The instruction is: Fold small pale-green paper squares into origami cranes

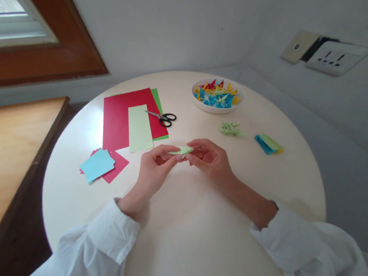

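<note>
A small folded piece of pale green paper is held above the round table between both hands. My left hand pinches its left side with thumb and fingers. On the other side, my right hand grips the right end the same way. The fingers hide part of the folds. Beyond the hands lie a long pale green paper strip, a big red sheet and a green sheet partly under it. Black-handled scissors rest with their blades across the sheets.
A white bowl of colourful folded paper cranes stands at the back right. Nearer are some pale green cranes and folded papers. Blue squares over red squares lie at left. The round table adjoins a wall with a socket.
</note>
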{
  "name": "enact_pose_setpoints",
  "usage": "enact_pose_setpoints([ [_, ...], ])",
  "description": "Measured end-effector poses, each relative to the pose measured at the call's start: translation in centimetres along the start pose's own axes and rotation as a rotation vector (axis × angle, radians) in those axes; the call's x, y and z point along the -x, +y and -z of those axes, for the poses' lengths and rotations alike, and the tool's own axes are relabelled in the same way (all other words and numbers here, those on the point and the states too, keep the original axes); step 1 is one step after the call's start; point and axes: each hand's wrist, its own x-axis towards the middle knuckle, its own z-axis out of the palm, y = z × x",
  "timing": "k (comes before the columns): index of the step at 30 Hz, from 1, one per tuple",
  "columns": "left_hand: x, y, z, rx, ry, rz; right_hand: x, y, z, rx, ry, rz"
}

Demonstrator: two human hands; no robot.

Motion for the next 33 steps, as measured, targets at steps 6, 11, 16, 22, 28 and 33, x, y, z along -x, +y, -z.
enact_pose_setpoints([
  [6,0.14,-0.19,-0.08,-0.098,0.024,-0.043,0.11,-0.12,-0.16,0.065,0.004,-0.007],
  [11,0.23,-0.47,-0.14,-0.139,0.032,-0.086,0.10,-0.32,-0.21,0.101,0.021,-0.015],
  [16,0.35,-0.75,-0.19,-0.106,0.025,-0.116,0.16,-0.45,-0.26,0.115,0.030,0.001],
  [22,0.54,-0.96,-0.17,-0.163,0.037,-0.127,0.27,-0.41,-0.31,0.149,0.030,0.015],
  [28,0.71,-0.70,-0.39,-0.191,0.066,-0.109,0.34,-0.31,-0.41,0.142,0.022,0.043],
  [33,0.83,-0.60,-0.56,-0.189,0.075,-0.095,0.29,-0.27,-0.47,0.175,0.003,0.049],
])
